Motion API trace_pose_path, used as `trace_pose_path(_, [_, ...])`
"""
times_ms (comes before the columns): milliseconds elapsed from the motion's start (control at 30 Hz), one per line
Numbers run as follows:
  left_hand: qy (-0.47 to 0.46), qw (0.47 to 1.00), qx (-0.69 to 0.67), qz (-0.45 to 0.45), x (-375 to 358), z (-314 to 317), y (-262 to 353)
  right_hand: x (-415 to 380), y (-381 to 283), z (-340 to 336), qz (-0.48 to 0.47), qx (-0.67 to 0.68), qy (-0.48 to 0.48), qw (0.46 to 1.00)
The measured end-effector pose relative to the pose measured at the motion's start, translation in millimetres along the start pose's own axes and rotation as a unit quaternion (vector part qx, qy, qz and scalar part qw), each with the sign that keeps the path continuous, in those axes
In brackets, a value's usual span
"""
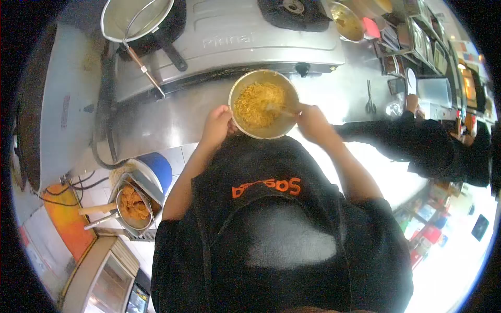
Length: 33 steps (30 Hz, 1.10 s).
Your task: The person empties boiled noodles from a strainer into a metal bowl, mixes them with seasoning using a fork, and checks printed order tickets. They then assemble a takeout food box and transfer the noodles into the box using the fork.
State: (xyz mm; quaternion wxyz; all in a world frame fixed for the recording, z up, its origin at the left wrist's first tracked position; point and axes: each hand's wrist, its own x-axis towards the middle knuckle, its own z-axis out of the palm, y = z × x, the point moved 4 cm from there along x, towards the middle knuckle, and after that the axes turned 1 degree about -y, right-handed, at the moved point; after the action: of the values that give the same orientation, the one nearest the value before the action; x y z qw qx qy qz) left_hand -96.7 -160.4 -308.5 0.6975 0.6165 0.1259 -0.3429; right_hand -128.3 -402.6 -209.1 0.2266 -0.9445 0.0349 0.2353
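A metal bowl [286, 117] of yellow noodles [255, 104] is at the centre, in front of the person's black apron [271, 229] with orange lettering, at the near edge of a shiny metal surface [172, 109]. Whether the bowl rests on the surface is unclear. The left hand [218, 125] grips its left side, fingers curled closed at the rim. The right hand [314, 125], at the right side, has its fingers closed around the handle of a utensil [284, 111] that reaches into the noodles; the utensil's tip is blurred.

Beyond the bowl is a silver stove [224, 26] embossed "Rinnai". On its left, a strainer [142, 65] lies across a pale pot [111, 23], with a black handle [175, 57] beside them. A second bowl [357, 32] holding yellowish food is near the stove's right end.

Farther right on the surface are scissors [370, 104], near a co-worker's hand [412, 103] touching a white plate [412, 81]. At lower left, a pan [121, 214] holds orange-brown food [134, 202].
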Motion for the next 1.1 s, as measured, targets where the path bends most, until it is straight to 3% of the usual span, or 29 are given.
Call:
trace_pose_path(67, [-0.010, 0.999, 0.046, 0.025, 2, -2, 2, 1, 6, 45, 0.024, -0.020, 0.041, 0.999])
trace_pose_path(100, [-0.021, 0.998, 0.050, 0.026, 1, -2, 6, -3, -11, 42, 0.053, -0.038, 0.008, 0.998])
trace_pose_path(167, [-0.001, 1.000, 0.029, 0.010, -4, -6, 13, -12, -8, 35, -0.003, 0.054, 0.075, 0.996])
trace_pose_path(267, [-0.023, 0.998, 0.054, -0.004, -2, -15, 12, -24, 30, 9, 0.121, 0.134, 0.234, 0.955])
trace_pose_path(300, [-0.034, 0.998, 0.059, -0.008, -4, -15, 12, -21, 54, 7, 0.134, 0.088, 0.250, 0.955])
trace_pose_path(367, [-0.035, 0.999, 0.024, -0.006, -4, -14, 15, -12, 67, 4, 0.182, 0.269, 0.143, 0.935])
trace_pose_path(400, [-0.045, 0.999, 0.027, -0.011, 1, -16, 10, -7, 71, 5, 0.191, 0.271, 0.147, 0.932])
trace_pose_path(467, [-0.066, 0.997, 0.022, 0.025, 11, -23, 0, 11, 69, 20, 0.178, 0.422, 0.064, 0.887])
trace_pose_path(533, [-0.059, 0.998, 0.008, 0.011, 11, -31, 0, 22, 59, 30, 0.144, 0.483, 0.015, 0.864])
trace_pose_path(600, [-0.043, 0.999, 0.001, 0.002, 7, -17, 16, 33, 71, 57, 0.142, 0.498, 0.047, 0.854])
trace_pose_path(667, [-0.066, 0.998, 0.008, 0.006, -9, 1, 32, 18, 66, 50, 0.138, 0.363, 0.113, 0.914])
trace_pose_path(733, [-0.112, 0.990, 0.083, 0.033, -3, -2, 15, -5, 73, 49, 0.120, 0.277, 0.191, 0.934])
trace_pose_path(800, [-0.095, 0.990, 0.104, -0.002, -36, 36, 27, -47, 84, 52, 0.125, 0.289, 0.244, 0.917])
trace_pose_path(933, [-0.252, 0.951, 0.173, 0.036, -54, 130, -17, -205, 141, 50, 0.183, 0.380, 0.373, 0.826])
trace_pose_path(1033, [-0.340, 0.931, 0.134, -0.020, -90, 239, -42, -321, 190, 67, 0.222, 0.391, 0.452, 0.771])
trace_pose_path(1100, [-0.407, 0.897, 0.168, -0.048, -118, 312, -70, -398, 222, 82, 0.230, 0.483, 0.473, 0.700])
